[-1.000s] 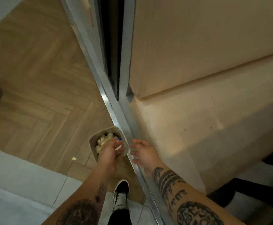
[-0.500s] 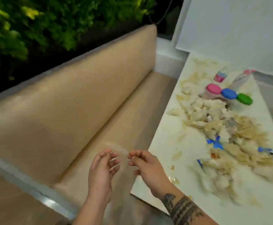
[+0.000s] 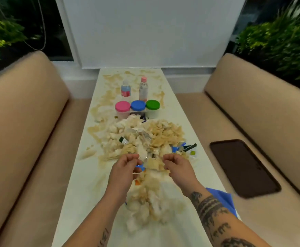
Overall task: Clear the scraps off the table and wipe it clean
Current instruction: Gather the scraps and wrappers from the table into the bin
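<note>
A: Scraps (image 3: pixel 146 139) — pale, crumpled paper-like bits, some white, some tan. They lie heaped along the middle of the long white table (image 3: pixel 184 120), running from the three jars down toward the near edge. Blue shreds and one small green item are mixed in on the right side of the heap.

B: Hands?

A: Both over the near half of the heap. Left hand (image 3: pixel 123 171): fingers curled inward, tips close together above a blue shred. Right hand (image 3: pixel 178 167): fingers curled likewise, tips at a tan scrap. Motion blur here; I cannot tell whether either hand actually pinches anything or only hovers with bent fingers.

B: Table surface?

A: Brownish smears along the left edge and at the far end, around the bottles.

B: Other items?

A: Pink-lidded jar (image 3: pixel 122 108), blue-lidded jar (image 3: pixel 138 106), green-lidded jar (image 3: pixel 152 107), side by side, touching the far edge of the heap. Behind them two small bottles (image 3: pixel 143 89), upright. A blue cloth (image 3: pixel 222 199) lies at the table's right edge, partly hidden by the right forearm. A dark phone (image 3: pixel 243 168) lies flat on the right bench seat (image 3: pixel 208 118), well apart from the table.
</note>
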`<state>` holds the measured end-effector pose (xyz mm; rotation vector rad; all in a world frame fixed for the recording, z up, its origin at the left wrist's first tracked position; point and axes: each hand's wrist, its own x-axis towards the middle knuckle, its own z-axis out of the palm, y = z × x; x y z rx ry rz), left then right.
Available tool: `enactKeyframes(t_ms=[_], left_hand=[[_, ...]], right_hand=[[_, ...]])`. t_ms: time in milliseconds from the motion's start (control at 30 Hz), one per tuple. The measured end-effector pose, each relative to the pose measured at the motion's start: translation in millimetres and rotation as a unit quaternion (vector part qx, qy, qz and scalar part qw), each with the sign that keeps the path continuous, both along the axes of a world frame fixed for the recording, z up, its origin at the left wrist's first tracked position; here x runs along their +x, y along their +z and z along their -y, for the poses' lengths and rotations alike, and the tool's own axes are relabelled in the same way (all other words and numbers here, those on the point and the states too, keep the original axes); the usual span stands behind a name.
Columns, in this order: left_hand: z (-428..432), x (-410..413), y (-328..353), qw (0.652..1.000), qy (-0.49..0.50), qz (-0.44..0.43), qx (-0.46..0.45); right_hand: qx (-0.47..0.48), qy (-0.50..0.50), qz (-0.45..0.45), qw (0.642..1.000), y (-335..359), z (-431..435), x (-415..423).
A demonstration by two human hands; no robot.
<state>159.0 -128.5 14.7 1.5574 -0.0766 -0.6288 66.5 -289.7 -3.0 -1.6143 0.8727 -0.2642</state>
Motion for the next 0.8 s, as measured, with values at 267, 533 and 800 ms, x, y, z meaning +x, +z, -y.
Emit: enactKeyframes(t_ms=[267,533,800], left_hand=[[129.6,21.4,-39.1,0.967,-0.141,0.124,0.175],[139.2,25.7,-81.8,0.752,-0.321,0.293,0.496],[76.0,17.2,-73.4,0.78,-0.3,0.313,0.451]], right_hand=[[-0.157,-0.055,-0.096,0.981,-34.3,124.6,16.6],[-0.23,0.154,-0.267,0.923,-73.5,108.2,22.5],[-0.148,0.136,-0.173,0.964,-72.4,40.8,14.8]])
